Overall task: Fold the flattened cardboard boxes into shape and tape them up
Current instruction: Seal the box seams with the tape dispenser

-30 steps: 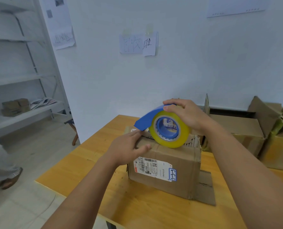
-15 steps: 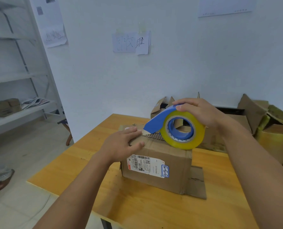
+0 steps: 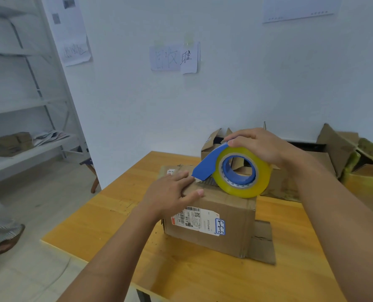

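Note:
A folded cardboard box with a shipping label stands on the wooden table. My left hand lies flat on the box's top near its front left corner, thumb over the front edge. My right hand grips a blue tape dispenser with a yellowish roll from above. The roll rests on the right part of the box's top, and the blue blade end points at my left fingertips. A loose flap sticks out at the box's bottom right.
Several other open cardboard boxes crowd the table's back and right side against the white wall. One small open box stands just behind the dispenser. A metal shelf stands at the left, and a person's foot is on the floor.
The dispenser has travelled rightward along the box's top with my right hand. My left hand has stayed pressed on the box's left end.

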